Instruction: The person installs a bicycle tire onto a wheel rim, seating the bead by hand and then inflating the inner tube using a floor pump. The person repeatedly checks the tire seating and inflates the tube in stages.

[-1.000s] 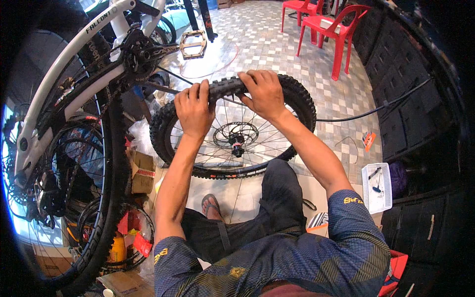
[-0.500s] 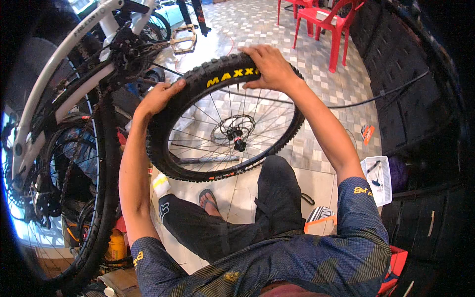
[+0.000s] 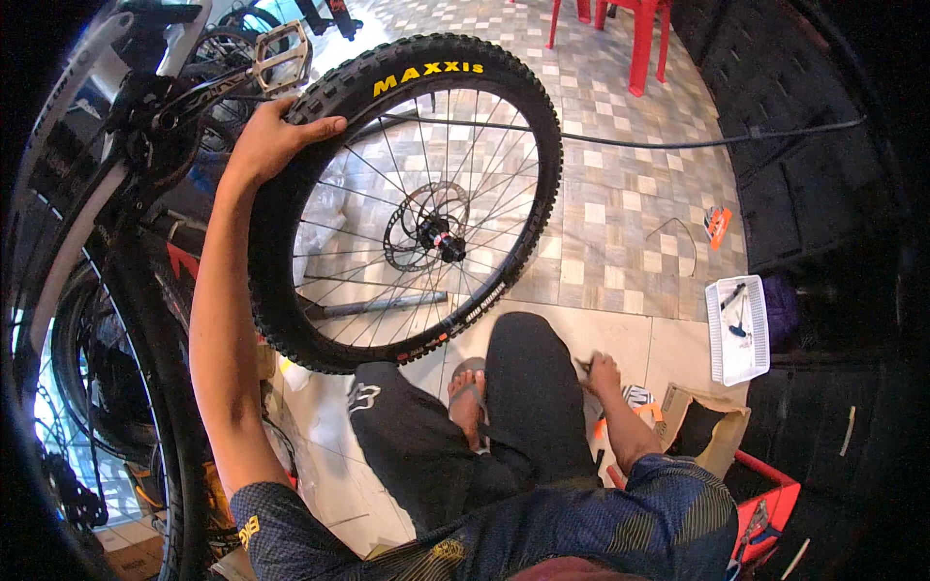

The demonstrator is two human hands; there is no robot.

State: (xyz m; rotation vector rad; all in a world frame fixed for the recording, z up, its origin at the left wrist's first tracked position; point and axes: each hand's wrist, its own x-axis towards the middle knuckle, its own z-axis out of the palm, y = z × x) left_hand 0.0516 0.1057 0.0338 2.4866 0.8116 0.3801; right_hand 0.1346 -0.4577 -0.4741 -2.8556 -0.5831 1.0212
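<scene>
A bicycle wheel (image 3: 554,145) with a black knobby tire, thin spokes and a disc brake rotor (image 3: 426,228) stands tilted in front of my legs. My left hand (image 3: 276,140) is closed round the tire at its upper left, thumb lying over the sidewall. Down by my right knee, close to the floor, is my right hand (image 3: 605,376), off the wheel. Its fingers look curled at a small dark thing that I cannot make out. The wheel's lower edge comes close to my left knee.
On the left stands a bicycle with a flat pedal (image 3: 283,60). A white basket (image 3: 741,368) with tools, a torn cardboard box (image 3: 731,421) and a red toolbox (image 3: 775,499) are at right. A black hose (image 3: 659,145) crosses behind the wheel; a red chair (image 3: 641,48) stands farther off.
My right hand has let go of the tire's top and dropped beside my right knee. The wheel, still in my left hand, has shifted left and sits more upright.
</scene>
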